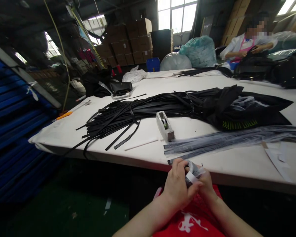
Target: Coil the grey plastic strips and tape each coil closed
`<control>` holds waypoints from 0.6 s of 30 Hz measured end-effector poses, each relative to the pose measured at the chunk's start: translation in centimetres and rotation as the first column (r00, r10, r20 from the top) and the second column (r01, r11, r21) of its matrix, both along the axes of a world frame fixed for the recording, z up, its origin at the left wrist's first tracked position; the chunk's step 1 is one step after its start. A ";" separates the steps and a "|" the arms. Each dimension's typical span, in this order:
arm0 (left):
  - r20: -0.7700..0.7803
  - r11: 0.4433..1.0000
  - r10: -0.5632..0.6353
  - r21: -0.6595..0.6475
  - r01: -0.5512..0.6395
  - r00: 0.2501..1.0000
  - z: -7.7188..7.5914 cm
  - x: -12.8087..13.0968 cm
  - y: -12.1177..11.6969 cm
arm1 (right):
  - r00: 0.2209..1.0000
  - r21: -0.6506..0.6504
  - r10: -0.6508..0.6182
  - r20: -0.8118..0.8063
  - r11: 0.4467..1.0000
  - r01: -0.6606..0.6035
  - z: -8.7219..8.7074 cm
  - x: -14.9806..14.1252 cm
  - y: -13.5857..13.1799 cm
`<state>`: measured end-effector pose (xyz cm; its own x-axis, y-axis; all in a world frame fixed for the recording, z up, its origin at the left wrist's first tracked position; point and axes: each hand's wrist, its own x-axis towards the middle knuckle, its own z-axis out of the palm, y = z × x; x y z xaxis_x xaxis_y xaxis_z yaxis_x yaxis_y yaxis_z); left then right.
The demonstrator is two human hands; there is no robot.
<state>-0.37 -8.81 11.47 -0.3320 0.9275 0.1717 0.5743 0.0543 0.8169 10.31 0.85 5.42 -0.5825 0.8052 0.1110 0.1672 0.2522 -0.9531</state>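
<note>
At the front edge of the table, my left hand point(178, 186) and my right hand point(207, 189) are closed together around a dark, plastic-wrapped bundle point(194, 168). A white strip shows on the bundle's near side; its lower part is hidden by my fingers. Just beyond my hands lie long black strips in clear plastic film point(212, 141), running off to the right. A light grey tape dispenser point(164, 126) stands behind their left ends. Farther back spreads a big bundle of loose black straps point(148, 105), with a black fabric bag point(266, 110) at its right end.
On the white table point(64, 131) are an orange-handled tool point(64, 115) at the left corner, a thin stick point(141, 145) and a black handbag point(120, 88). Blue slats point(12, 131) stand to the left. Across the table, a person point(248, 46) handles black bags.
</note>
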 end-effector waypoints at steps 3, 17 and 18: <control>0.078 0.999 0.033 -0.003 -0.033 0.996 -0.5 -0.7 0.3 | 0.996 0.121 0.009 0.089 0.992 -0.020 0.2 0.1 0.1; 0.814 0.961 0.221 -0.276 0.023 0.537 -3.0 -2.4 1.3 | 0.937 -0.407 0.312 -0.157 0.844 -0.349 0.8 2.5 0.2; 0.706 0.951 0.218 -0.310 0.018 0.674 -2.6 -2.3 1.3 | 0.943 -0.429 0.308 -0.126 0.840 -0.332 0.5 2.6 0.1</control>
<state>-2.68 -7.55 8.87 -0.3339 0.8474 -0.4127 -0.2152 0.3578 0.9087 12.91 0.97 5.94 -0.8192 0.5469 -0.1727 0.0986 -0.1623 -0.9818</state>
